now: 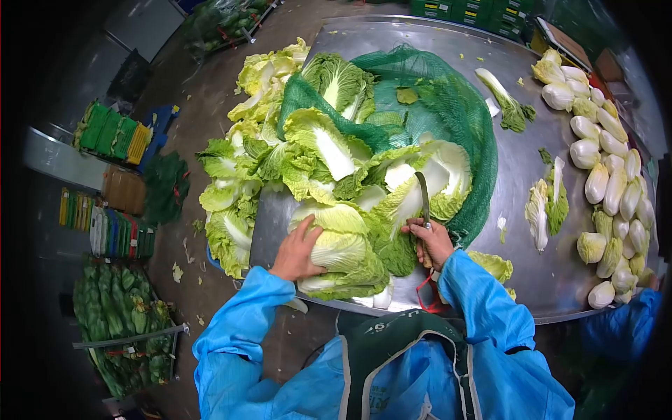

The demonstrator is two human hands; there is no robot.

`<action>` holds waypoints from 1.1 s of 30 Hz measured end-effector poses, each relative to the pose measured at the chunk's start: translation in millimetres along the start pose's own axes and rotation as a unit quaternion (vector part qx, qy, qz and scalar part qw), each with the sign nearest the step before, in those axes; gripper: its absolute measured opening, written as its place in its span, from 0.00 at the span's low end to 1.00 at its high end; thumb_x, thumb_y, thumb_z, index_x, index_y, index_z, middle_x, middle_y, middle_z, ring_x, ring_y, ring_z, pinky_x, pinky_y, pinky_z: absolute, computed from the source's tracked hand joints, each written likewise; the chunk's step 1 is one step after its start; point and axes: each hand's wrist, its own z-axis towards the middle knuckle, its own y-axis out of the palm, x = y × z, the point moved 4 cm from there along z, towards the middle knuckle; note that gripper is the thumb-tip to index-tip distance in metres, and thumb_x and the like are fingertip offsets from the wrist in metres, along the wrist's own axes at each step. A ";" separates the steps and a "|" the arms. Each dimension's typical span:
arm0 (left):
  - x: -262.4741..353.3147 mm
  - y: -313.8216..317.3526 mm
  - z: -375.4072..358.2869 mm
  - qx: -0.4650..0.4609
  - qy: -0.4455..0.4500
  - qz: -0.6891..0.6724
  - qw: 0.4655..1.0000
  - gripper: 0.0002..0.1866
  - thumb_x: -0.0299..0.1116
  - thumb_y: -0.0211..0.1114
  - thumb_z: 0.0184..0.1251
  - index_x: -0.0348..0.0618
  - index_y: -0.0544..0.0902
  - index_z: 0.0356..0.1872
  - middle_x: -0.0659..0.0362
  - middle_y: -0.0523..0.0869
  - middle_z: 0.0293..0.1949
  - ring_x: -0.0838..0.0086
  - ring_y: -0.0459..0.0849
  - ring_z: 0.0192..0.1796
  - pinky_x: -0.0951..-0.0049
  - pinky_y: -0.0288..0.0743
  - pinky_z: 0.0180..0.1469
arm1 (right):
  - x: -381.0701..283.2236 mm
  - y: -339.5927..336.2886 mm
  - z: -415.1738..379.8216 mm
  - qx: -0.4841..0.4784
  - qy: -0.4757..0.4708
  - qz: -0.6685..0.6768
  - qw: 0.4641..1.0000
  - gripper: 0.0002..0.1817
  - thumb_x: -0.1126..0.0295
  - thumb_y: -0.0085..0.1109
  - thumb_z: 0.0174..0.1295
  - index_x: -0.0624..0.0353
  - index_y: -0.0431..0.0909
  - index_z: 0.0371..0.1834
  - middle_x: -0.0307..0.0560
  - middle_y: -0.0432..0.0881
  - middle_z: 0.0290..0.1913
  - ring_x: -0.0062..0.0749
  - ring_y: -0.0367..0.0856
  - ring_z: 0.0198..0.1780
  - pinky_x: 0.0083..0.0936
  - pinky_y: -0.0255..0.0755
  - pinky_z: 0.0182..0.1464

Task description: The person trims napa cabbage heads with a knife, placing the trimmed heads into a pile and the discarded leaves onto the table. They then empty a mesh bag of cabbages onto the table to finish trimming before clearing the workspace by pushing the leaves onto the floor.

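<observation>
My left hand grips the left side of a napa cabbage lying near the table's front edge, fingers over its top and thumb lower down. In my right hand is a sickle, its hooked blade pointing up and away from me. A red cord hangs below its handle. Loose cabbage leaves lie between both hands and beyond them. Behind these, a green mesh bag lies spread open, with another napa cabbage at its left side.
Trimmed pale cabbages are piled along the right side of the metal table. Discarded leaves heap at its left edge. Green crates stand beyond it. Full mesh sacks sit at lower left. A blue sleeve shows at right.
</observation>
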 end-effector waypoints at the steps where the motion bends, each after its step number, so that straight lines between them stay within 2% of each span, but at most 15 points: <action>1: -4.5 -2.4 5.5 -0.038 -0.032 -0.027 0.998 0.53 0.43 0.82 0.26 0.39 0.64 0.62 0.45 0.62 0.64 0.47 0.65 0.63 0.56 0.64 0.63 | -0.8 0.7 -0.2 0.001 -0.002 -0.001 1.000 0.22 0.65 0.54 0.63 0.70 0.68 0.55 0.48 0.82 0.45 0.19 0.66 0.12 0.18 0.64 0.12; 8: -17.0 31.8 -3.6 -0.008 -0.124 -0.214 0.969 0.44 0.41 0.78 0.41 0.39 0.67 0.61 0.51 0.66 0.62 0.62 0.72 0.60 0.64 0.73 0.55 | -8.1 2.7 -16.6 -0.005 0.010 0.008 1.000 0.20 0.66 0.53 0.64 0.67 0.70 0.55 0.49 0.82 0.43 0.19 0.67 0.12 0.17 0.64 0.12; 9: -13.6 37.2 -11.5 -0.033 -0.240 -0.458 0.855 0.40 0.39 0.76 0.44 0.39 0.68 0.61 0.53 0.69 0.61 0.65 0.75 0.55 0.67 0.75 0.51 | -9.0 8.5 -22.5 -0.022 0.022 0.029 0.999 0.21 0.65 0.55 0.63 0.67 0.70 0.56 0.48 0.82 0.43 0.19 0.67 0.12 0.17 0.64 0.13; 10: -7.1 45.3 -18.1 -0.057 -0.337 -0.661 0.669 0.37 0.37 0.74 0.47 0.39 0.68 0.61 0.55 0.72 0.59 0.69 0.78 0.51 0.70 0.76 0.47 | -10.9 16.0 -26.8 -0.038 0.033 0.050 0.997 0.22 0.65 0.57 0.62 0.67 0.70 0.56 0.47 0.83 0.43 0.18 0.67 0.13 0.17 0.64 0.13; 11: -0.1 44.0 -17.8 -0.058 -0.331 -0.680 0.652 0.33 0.33 0.70 0.52 0.40 0.69 0.60 0.57 0.75 0.56 0.74 0.81 0.44 0.75 0.77 0.42 | -12.5 25.4 -29.8 -0.030 0.041 0.058 0.997 0.23 0.64 0.58 0.61 0.65 0.70 0.57 0.47 0.82 0.39 0.19 0.67 0.12 0.18 0.64 0.13; 14: 26.2 61.2 -1.9 0.013 -0.265 -0.591 0.761 0.38 0.35 0.72 0.50 0.39 0.66 0.63 0.56 0.72 0.59 0.67 0.76 0.54 0.68 0.73 0.54 | -6.5 33.6 -21.0 -0.025 0.014 0.055 0.998 0.20 0.64 0.61 0.61 0.63 0.71 0.52 0.39 0.73 0.19 0.19 0.66 0.11 0.18 0.61 0.10; 16: 54.6 70.0 4.4 0.019 -0.257 -0.614 0.746 0.46 0.32 0.74 0.47 0.36 0.57 0.67 0.50 0.65 0.63 0.64 0.68 0.63 0.63 0.64 0.64 | -10.1 32.2 -24.2 -0.024 0.011 0.054 0.998 0.19 0.64 0.61 0.61 0.62 0.71 0.51 0.38 0.72 0.17 0.19 0.65 0.10 0.18 0.60 0.10; 18: 79.5 79.3 9.3 0.107 -0.221 -0.644 0.725 0.49 0.30 0.75 0.45 0.34 0.54 0.67 0.49 0.65 0.63 0.64 0.69 0.63 0.63 0.67 0.62 | -3.9 30.2 -26.8 -0.023 0.011 0.057 0.998 0.18 0.64 0.61 0.60 0.62 0.71 0.50 0.37 0.71 0.16 0.19 0.65 0.10 0.17 0.60 0.10; 20: 86.7 79.4 12.3 0.138 -0.225 -0.588 0.765 0.52 0.29 0.75 0.44 0.37 0.50 0.69 0.50 0.69 0.60 0.62 0.72 0.61 0.61 0.69 0.61 | 5.6 30.9 -29.3 -0.027 0.042 0.053 0.997 0.19 0.64 0.61 0.60 0.62 0.70 0.50 0.37 0.69 0.14 0.18 0.64 0.10 0.18 0.59 0.10; 23: 77.1 79.4 14.7 0.098 -0.237 -0.763 0.594 0.41 0.27 0.67 0.53 0.44 0.57 0.68 0.48 0.74 0.57 0.58 0.76 0.57 0.60 0.71 0.60 | -22.4 38.9 -50.1 -0.059 0.003 0.055 0.997 0.22 0.66 0.59 0.62 0.67 0.69 0.55 0.42 0.78 0.24 0.18 0.66 0.11 0.17 0.61 0.11; 24: 76.2 73.8 13.7 0.099 -0.237 -0.761 0.596 0.41 0.27 0.67 0.53 0.44 0.57 0.68 0.48 0.74 0.57 0.58 0.76 0.57 0.60 0.71 0.60 | -40.4 44.8 -62.1 -0.091 -0.022 0.067 0.993 0.23 0.67 0.58 0.63 0.68 0.68 0.57 0.45 0.82 0.31 0.18 0.66 0.12 0.17 0.62 0.12; 26: 98.1 51.6 15.0 -0.015 -0.139 -0.961 0.240 0.31 0.37 0.63 0.60 0.43 0.63 0.64 0.48 0.76 0.54 0.57 0.77 0.55 0.61 0.75 0.56 | -85.0 44.7 -80.9 -0.114 -0.075 0.096 0.986 0.22 0.69 0.56 0.64 0.69 0.68 0.58 0.46 0.82 0.52 0.15 0.68 0.15 0.14 0.65 0.15; 28: 113.7 24.0 25.9 -0.029 -0.144 -0.943 0.300 0.33 0.59 0.47 0.66 0.43 0.68 0.63 0.45 0.79 0.53 0.47 0.80 0.50 0.43 0.76 0.50 | -102.3 29.9 -70.7 -0.076 -0.142 0.097 0.982 0.21 0.69 0.56 0.64 0.70 0.68 0.57 0.46 0.82 0.50 0.15 0.69 0.15 0.13 0.66 0.17; 31: 134.2 9.2 37.0 -0.034 -0.128 -0.960 0.246 0.37 0.61 0.46 0.66 0.43 0.63 0.66 0.42 0.78 0.52 0.44 0.80 0.47 0.41 0.77 0.42 | -108.4 15.4 -64.7 -0.067 -0.122 0.118 0.983 0.24 0.66 0.56 0.64 0.66 0.67 0.61 0.48 0.82 0.41 0.17 0.69 0.15 0.15 0.64 0.16; 33: 139.4 36.4 42.1 -0.151 -0.046 -0.978 0.137 0.38 0.62 0.45 0.66 0.42 0.59 0.68 0.40 0.74 0.55 0.41 0.78 0.50 0.42 0.76 0.36 | -110.6 9.1 -70.9 -0.079 -0.096 0.066 0.990 0.32 0.61 0.59 0.63 0.64 0.62 0.66 0.40 0.77 0.26 0.17 0.68 0.14 0.15 0.62 0.15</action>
